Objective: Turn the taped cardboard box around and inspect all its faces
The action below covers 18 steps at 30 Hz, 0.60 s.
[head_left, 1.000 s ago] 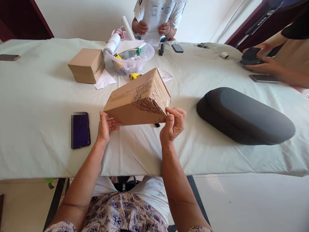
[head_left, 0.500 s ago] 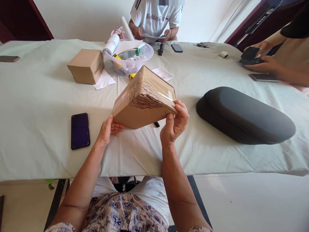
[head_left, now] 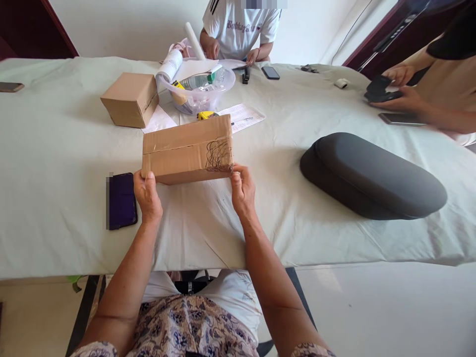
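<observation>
Between my two hands is a brown cardboard box (head_left: 174, 151), with dark scribbles on its right end and a taped seam along its upper face. My left hand (head_left: 148, 197) grips its lower left corner, thumb on the near face and fingers hidden beneath. At the lower right corner my right hand (head_left: 243, 191) pinches the edge. The box looks held a little above the cloth-covered table (head_left: 201, 233). Close by my left hand lies a dark phone (head_left: 123, 201). Past the box are a yellow tape measure (head_left: 206, 115) and a printed sheet (head_left: 248, 117).
A second cardboard box (head_left: 128, 99) stands at the back left beside a plastic basin (head_left: 226, 84) of rolls and bottles. On the right lies a large dark grey case (head_left: 372, 176). One person (head_left: 241, 34) sits opposite; another person's hands (head_left: 401, 89) hold a black object.
The box has turned from a steep tilt to lie nearly level, its scribbled end now at the right. Both my hands have shifted left. The person opposite has moved their hands apart.
</observation>
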Available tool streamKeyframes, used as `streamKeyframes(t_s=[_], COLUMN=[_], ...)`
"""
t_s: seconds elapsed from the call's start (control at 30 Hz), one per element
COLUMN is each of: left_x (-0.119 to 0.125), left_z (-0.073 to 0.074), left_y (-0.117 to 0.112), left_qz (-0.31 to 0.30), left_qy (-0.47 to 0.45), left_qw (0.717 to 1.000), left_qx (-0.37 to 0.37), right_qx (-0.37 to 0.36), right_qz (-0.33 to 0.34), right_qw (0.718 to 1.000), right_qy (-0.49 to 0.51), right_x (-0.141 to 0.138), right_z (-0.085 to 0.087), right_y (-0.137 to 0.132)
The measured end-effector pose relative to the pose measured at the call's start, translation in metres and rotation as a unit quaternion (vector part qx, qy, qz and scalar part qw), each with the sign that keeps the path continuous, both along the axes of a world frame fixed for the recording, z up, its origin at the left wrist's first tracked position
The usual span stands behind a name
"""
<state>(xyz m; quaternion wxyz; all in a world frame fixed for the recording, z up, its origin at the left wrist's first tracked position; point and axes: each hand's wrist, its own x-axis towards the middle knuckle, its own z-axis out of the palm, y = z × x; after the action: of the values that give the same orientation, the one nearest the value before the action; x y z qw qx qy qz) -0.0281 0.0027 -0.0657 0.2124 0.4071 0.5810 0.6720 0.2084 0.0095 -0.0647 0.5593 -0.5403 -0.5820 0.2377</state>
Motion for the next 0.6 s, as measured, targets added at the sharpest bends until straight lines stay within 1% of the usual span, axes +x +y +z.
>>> streamKeyframes(t_s=[0.07,0.13,0.2,0.27,0.33,0.4,0.47,0.53,0.6], left_x=[-0.001,-0.001,0.001,0.003,0.006,0.009,0.011,0.013,0.013], left_z=[0.000,-0.001,-0.003,-0.004,-0.003,-0.001,0.001,0.003,0.004], left_y=[0.001,0.002,0.002,0.000,-0.002,-0.004,-0.005,-0.006,-0.006], left_qz=[0.022,0.018,0.004,0.000,0.001,-0.001,-0.011,-0.022,-0.032], left_qy=[0.020,0.021,0.019,0.024,0.031,0.039,0.047,0.052,0.055], left_qw=[1.000,1.000,1.000,1.000,1.000,0.999,0.999,0.998,0.998], left_qx=[0.007,0.011,0.006,-0.002,0.000,0.012,0.019,0.017,0.016], right_qx=[-0.036,-0.069,-0.105,-0.143,-0.163,-0.144,-0.096,-0.053,-0.034], right_qz=[0.017,0.039,0.060,0.074,0.077,0.059,0.022,-0.008,-0.018], right_qw=[0.998,0.994,0.988,0.985,0.984,0.984,0.987,0.989,0.991], right_qy=[-0.040,-0.076,-0.092,-0.062,0.014,0.088,0.127,0.134,0.126], right_x=[0.000,0.002,0.005,0.008,0.008,0.007,0.004,0.000,-0.003], right_z=[-0.003,-0.007,-0.012,-0.016,-0.016,-0.012,-0.005,0.001,0.005], right_y=[0.001,0.002,0.005,0.006,0.007,0.006,0.003,0.000,-0.002])
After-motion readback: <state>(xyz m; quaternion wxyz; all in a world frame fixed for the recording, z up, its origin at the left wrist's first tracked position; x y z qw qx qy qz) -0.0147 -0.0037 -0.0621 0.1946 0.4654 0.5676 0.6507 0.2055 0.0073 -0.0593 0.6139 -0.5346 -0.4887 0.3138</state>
